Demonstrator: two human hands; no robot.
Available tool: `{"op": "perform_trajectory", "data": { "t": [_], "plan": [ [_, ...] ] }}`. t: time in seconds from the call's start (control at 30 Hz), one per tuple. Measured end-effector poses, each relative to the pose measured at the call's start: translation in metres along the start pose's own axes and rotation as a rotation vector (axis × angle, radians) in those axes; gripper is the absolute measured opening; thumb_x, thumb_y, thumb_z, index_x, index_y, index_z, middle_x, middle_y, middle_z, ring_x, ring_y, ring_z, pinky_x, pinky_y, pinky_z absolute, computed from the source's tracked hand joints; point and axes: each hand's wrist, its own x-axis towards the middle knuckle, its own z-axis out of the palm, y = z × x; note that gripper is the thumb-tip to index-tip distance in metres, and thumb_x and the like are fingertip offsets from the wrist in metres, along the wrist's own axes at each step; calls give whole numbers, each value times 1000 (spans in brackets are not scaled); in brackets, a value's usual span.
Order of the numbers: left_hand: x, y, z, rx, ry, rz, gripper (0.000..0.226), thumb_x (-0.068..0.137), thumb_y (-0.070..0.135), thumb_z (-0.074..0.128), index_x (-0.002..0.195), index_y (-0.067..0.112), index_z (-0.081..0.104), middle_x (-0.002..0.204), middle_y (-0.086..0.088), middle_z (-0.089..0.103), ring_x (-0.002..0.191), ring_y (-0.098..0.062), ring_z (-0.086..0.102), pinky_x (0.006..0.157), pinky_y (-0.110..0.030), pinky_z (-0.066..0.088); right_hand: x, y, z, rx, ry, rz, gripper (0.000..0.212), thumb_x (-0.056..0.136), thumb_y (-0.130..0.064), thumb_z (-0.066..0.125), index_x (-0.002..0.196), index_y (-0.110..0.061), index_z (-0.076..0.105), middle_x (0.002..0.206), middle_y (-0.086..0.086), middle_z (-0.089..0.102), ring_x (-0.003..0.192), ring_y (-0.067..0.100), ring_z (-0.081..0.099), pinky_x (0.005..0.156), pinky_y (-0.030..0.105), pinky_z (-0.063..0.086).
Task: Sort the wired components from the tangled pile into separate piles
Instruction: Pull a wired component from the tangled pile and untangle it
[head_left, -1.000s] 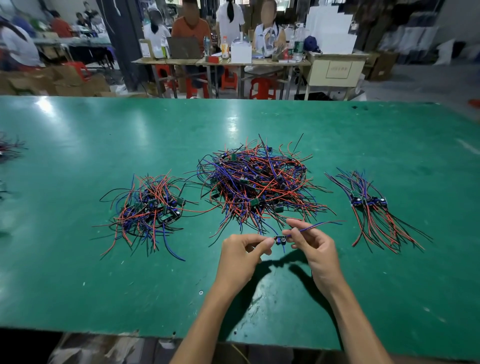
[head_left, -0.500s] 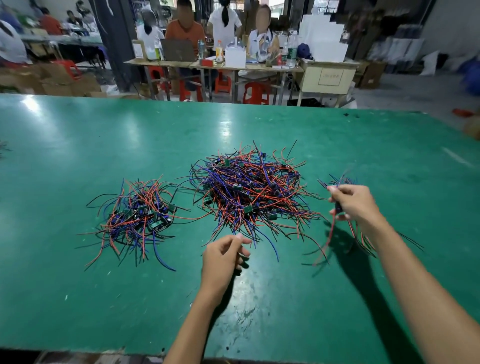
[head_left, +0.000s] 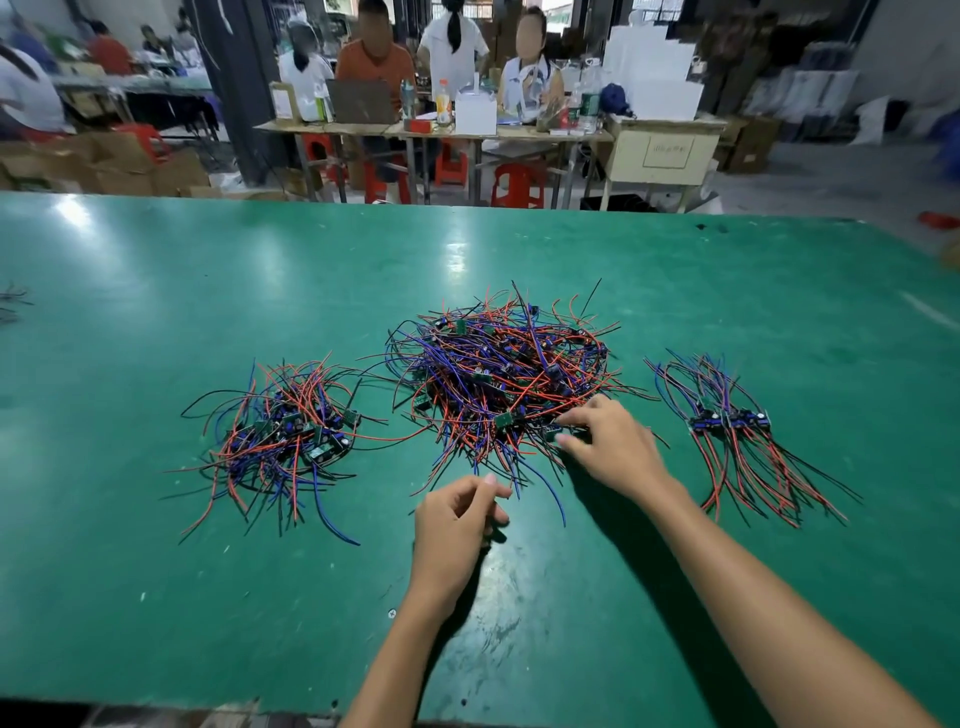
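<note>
Three heaps on the green table top: tangled red, blue and black wire pile at centre, sorted ones either side. Right hand reaches into its lower right edge, grip unclear. Left hand loosely curled, empty. Risk: snagged leads drag neighbours out.

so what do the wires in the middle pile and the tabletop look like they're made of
Wires in the tangled pile: thin leads in red, blue and black sheathing, likely plastic insulation, since they bend and hold loose curves; the small green boards among them look like circuit board. Green tabletop: smooth, semi-gloss sheet, possibly rubber or vinyl matting, given the soft light glare and scuffed patches near the front.
</note>
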Motion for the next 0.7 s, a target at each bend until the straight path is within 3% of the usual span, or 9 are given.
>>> {"op": "perform_trajectory", "data": {
  "t": [0.1, 0.2, 0.33, 0.47, 0.57, 0.63, 0.7],
  "plan": [
    [0, -2, -1, 7, -6, 0, 29, 100, 22, 61, 79, 13, 77, 70, -25, 67, 55, -17, 59, 50, -17, 45, -2, -3, 18, -18, 96, 50, 26, 92, -47, 69, 110, -30, 73, 106, -4, 55, 110, 19, 50, 89, 35, 40],
    [1, -3, -1, 12, -5, 6, 29, 100, 22, 61, 78, 14, 77, 70, -24, 67, 54, -16, 58, 51, -18, 46, -6, -1, 21, -89, 140, 8, 25, 90, -53, 68, 100, -31, 74, 106, -8, 54, 108, 17, 46, 89, 36, 30],
    [0, -3, -1, 24, -12, 19, 28, 101, 22, 61, 80, 13, 78, 71, -23, 68, 55, -14, 58, 51, -16, 45, -24, -1, 15, 141, 183, -49, 18, 85, -54, 73, 82, -37, 69, 106, -20, 59, 108, 7, 43, 83, 30, 16],
    [1, 0, 1, 15, -50, 26, 28, 102, 22, 58, 89, 6, 78, 73, -20, 69, 51, -9, 52, 50, -13, 43, -55, -5, 11, 398, 303, -166, 15, 81, -44, 81, 84, -36, 68, 96, -24, 69, 102, -1, 59, 93, 28, 36],
    [0, 1, 3, 88, -166, 42, 28, 100, 33, 61, 93, 11, 78, 83, -4, 76, 57, -4, 56, 55, -17, 42, -80, -15, 14, 381, 348, -322, 16, 81, -42, 78, 91, -33, 70, 89, -24, 68, 91, -5, 61, 88, 19, 43],
    [-1, -1, 2, 143, -208, 74, 19, 97, 33, 66, 96, 19, 79, 88, -2, 77, 65, -14, 60, 60, -28, 45, -92, -19, 23, 334, 380, -387, 21, 79, -31, 86, 95, -27, 74, 86, -19, 70, 83, 0, 61, 82, 25, 47],
    [0, -5, 0, 140, -213, 85, 9, 94, 25, 72, 99, 20, 78, 92, -2, 78, 74, -35, 65, 65, -42, 51, -100, -21, 30, 323, 419, -403, 24, 79, -24, 88, 99, -22, 76, 85, -14, 71, 78, 3, 62, 78, 28, 50]
  ]
}}
